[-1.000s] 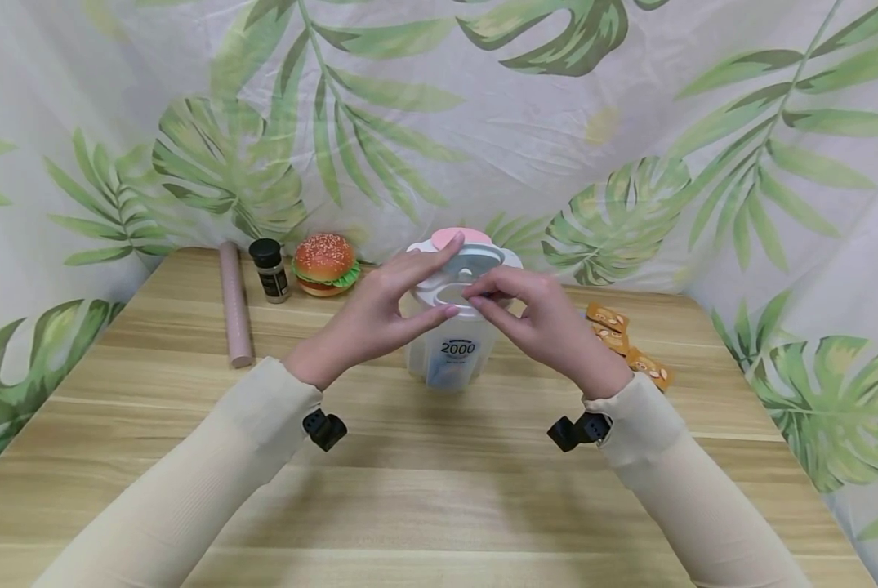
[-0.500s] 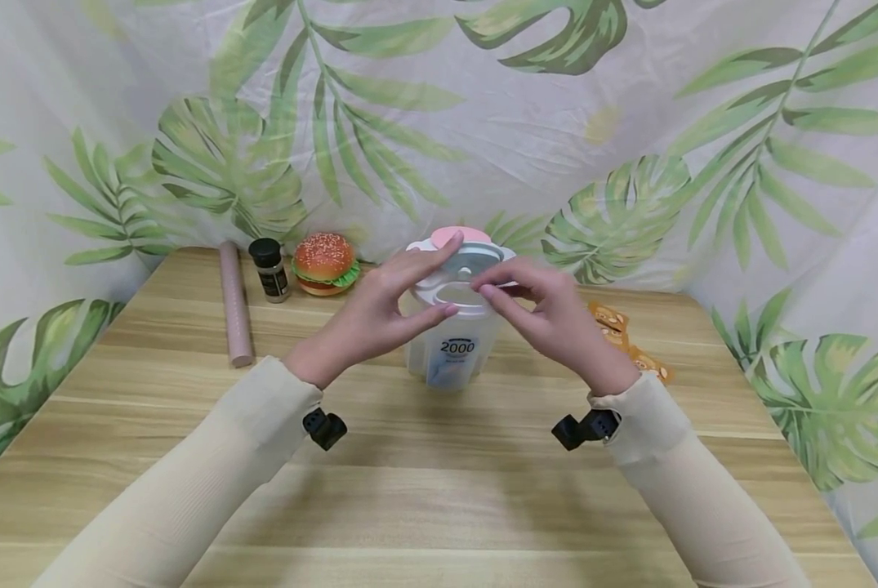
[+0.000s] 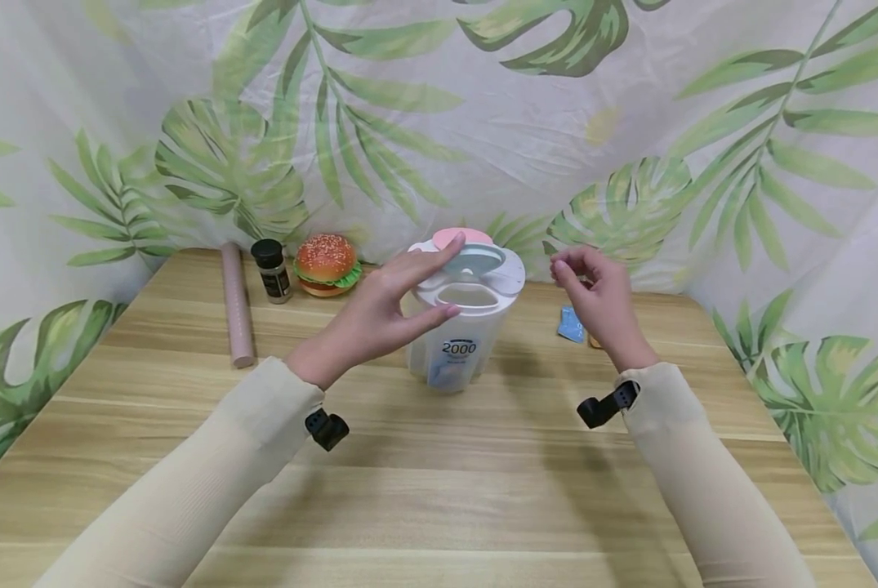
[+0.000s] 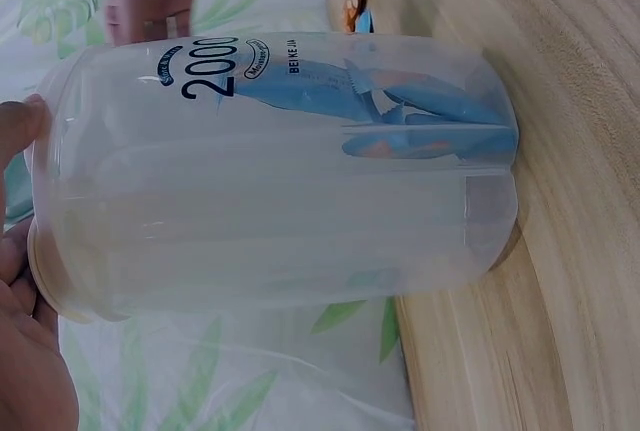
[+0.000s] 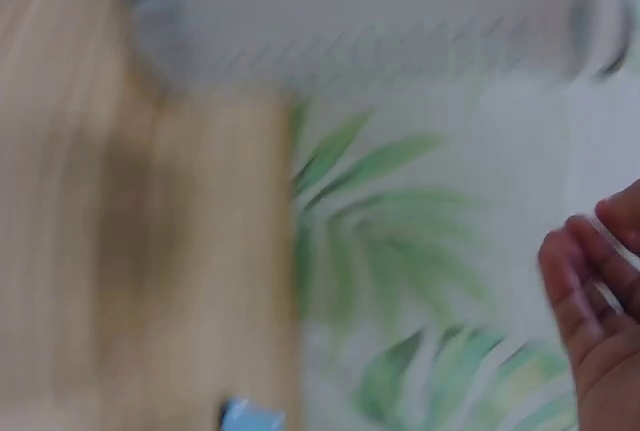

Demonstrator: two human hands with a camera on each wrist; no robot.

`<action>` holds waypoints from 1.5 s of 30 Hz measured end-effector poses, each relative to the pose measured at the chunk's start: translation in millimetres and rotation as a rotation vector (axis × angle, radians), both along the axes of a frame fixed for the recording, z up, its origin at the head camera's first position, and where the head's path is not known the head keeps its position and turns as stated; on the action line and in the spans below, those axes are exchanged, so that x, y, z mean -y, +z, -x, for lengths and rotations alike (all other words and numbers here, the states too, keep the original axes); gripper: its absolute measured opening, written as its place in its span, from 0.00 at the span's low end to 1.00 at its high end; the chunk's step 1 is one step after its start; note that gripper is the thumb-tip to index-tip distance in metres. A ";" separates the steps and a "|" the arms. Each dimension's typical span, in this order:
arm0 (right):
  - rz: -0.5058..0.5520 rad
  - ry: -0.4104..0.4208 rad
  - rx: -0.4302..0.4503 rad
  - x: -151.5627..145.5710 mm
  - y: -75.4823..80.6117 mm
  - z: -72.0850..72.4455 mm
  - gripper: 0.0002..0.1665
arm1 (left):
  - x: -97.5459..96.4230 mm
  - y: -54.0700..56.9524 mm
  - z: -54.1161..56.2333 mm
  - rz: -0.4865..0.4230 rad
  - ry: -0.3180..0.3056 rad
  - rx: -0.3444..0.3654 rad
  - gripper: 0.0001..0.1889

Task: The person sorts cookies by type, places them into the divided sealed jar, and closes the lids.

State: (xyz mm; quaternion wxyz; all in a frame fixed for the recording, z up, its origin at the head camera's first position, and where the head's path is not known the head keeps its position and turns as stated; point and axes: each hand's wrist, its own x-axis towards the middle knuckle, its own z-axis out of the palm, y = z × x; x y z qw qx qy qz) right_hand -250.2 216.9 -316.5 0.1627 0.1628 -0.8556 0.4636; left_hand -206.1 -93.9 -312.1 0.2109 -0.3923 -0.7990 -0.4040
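A clear plastic storage container (image 3: 475, 327) marked 2000 stands on the table, with several blue packets (image 4: 430, 101) inside at its bottom. Its white lid carries a pink piece at the back and a grey-green flap (image 3: 479, 260) raised from the opening in front. My left hand (image 3: 380, 306) holds the lid, thumb at the near rim and fingers across its left side. Off to the container's right, my right hand (image 3: 599, 298) is in the air, fingers loosely bent and nothing seen between them. Below it lies a blue packet (image 3: 570, 324).
An orange packet (image 3: 594, 342) peeks out behind the right hand. At the back left are a pink rolling pin (image 3: 237, 310), a black-capped seasoning jar (image 3: 271, 271) and a toy hamburger (image 3: 326, 265). A leaf-print cloth (image 3: 409, 98) hangs behind the wooden table (image 3: 424, 490).
My right hand has left the lid's opening and moved right, over the packets, uncovering the blue one and hiding most orange ones. The left hand has stayed on the lid.
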 end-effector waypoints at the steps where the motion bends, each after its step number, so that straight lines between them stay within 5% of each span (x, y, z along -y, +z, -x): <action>1: -0.050 -0.019 0.034 -5.0 -6.1 3.2 0.16 | 0.0 -0.2 0.2 -0.001 0.001 -0.001 0.40; 7: -0.297 -0.049 0.246 -33.5 -44.0 17.2 0.22 | -0.1 -1.2 1.3 0.001 0.007 -0.003 0.40; 15: -0.559 -0.055 0.299 -52.5 -73.9 30.3 0.25 | 0.3 -0.6 0.2 0.002 0.008 -0.005 0.40; 24: -0.587 -0.023 0.326 -58.5 -89.1 35.2 0.23 | -0.3 -1.4 1.7 -0.005 0.010 -0.017 0.40; 45: -0.601 -0.010 0.386 -54.5 -86.8 33.9 0.20 | 0.3 -0.9 -0.7 0.007 0.011 -0.005 0.40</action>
